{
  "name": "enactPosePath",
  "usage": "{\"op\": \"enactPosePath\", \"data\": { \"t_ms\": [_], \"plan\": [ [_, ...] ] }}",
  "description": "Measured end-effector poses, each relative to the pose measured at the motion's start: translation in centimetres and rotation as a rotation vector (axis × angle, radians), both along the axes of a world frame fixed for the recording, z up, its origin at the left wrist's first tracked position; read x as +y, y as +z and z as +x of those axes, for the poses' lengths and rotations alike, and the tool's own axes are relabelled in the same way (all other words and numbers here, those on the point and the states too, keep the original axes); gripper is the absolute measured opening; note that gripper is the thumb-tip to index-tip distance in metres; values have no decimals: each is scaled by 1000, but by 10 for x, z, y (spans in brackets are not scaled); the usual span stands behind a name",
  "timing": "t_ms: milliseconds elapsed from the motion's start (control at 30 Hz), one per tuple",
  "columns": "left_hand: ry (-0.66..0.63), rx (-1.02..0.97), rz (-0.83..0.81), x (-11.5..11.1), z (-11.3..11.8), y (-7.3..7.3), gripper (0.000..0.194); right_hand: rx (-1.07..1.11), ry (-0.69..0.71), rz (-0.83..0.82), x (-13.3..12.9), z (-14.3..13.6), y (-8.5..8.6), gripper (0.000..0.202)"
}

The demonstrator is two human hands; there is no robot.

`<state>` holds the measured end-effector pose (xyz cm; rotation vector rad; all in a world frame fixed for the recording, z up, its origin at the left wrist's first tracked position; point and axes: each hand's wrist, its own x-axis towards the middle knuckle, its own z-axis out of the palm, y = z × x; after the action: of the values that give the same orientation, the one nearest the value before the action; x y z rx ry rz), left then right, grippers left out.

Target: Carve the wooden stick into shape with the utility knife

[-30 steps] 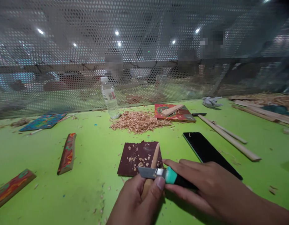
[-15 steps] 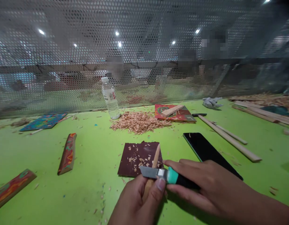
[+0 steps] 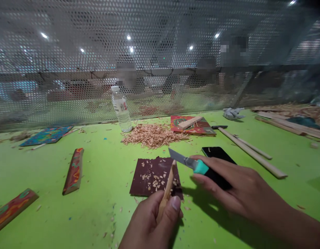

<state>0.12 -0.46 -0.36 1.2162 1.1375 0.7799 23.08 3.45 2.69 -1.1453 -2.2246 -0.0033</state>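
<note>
Between the thumb and fingers of my left hand (image 3: pixel 156 221) is a slim wooden stick (image 3: pixel 168 183), narrowing toward its far end. That end rests on or hovers just over a dark brown square board (image 3: pixel 144 180) strewn with small wood chips; I cannot tell which. My right hand (image 3: pixel 235 183) grips a utility knife (image 3: pixel 201 167) with a black and turquoise handle. Its bare blade points up and left, raised above the stick's tip and apart from it. Behind my right hand lies a black phone (image 3: pixel 222 154), partly covered by the hand.
A pile of shavings (image 3: pixel 154 135) lies beside a water bottle (image 3: pixel 121 110). A red painted board (image 3: pixel 209 128) carries a wood piece. Wooden rods (image 3: pixel 253 154) lie right, painted strips (image 3: pixel 73 171) left, a blue board (image 3: pixel 47 135) farther back. A perforated metal screen (image 3: pixel 82 93) borders the green table.
My right hand has lifted the knife up and to the right, off the stick. The stick is now uncovered along its length. My left hand has barely moved.
</note>
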Motion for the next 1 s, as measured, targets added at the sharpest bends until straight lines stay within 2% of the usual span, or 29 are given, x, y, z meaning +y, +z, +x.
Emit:
{"op": "enactPosePath", "data": {
  "t_ms": [100, 267, 467, 567, 767, 1000],
  "plan": [
    [48, -51, -35, -1, 2, -2, 52, 46, -30, -50, -3, -4, 2, 33],
    [-37, -262, -176, 0, 3, -1, 57, 36, 8, -114, -4, -8, 5, 33],
    [-89, -186, -220, 6, 2, 6, 73, 180, 17, -238, -5, -11, 8, 21],
    [-94, -173, -247, 8, -1, 7, 76, 251, -11, -286, -5, -12, 10, 23],
    [-109, -137, -239, 12, -6, 6, 82, 249, -23, -327, -5, -13, 11, 28],
    [-35, -308, -340, 9, -3, 1, 66, 213, -30, -324, -6, -14, 9, 31]
  ]
}}
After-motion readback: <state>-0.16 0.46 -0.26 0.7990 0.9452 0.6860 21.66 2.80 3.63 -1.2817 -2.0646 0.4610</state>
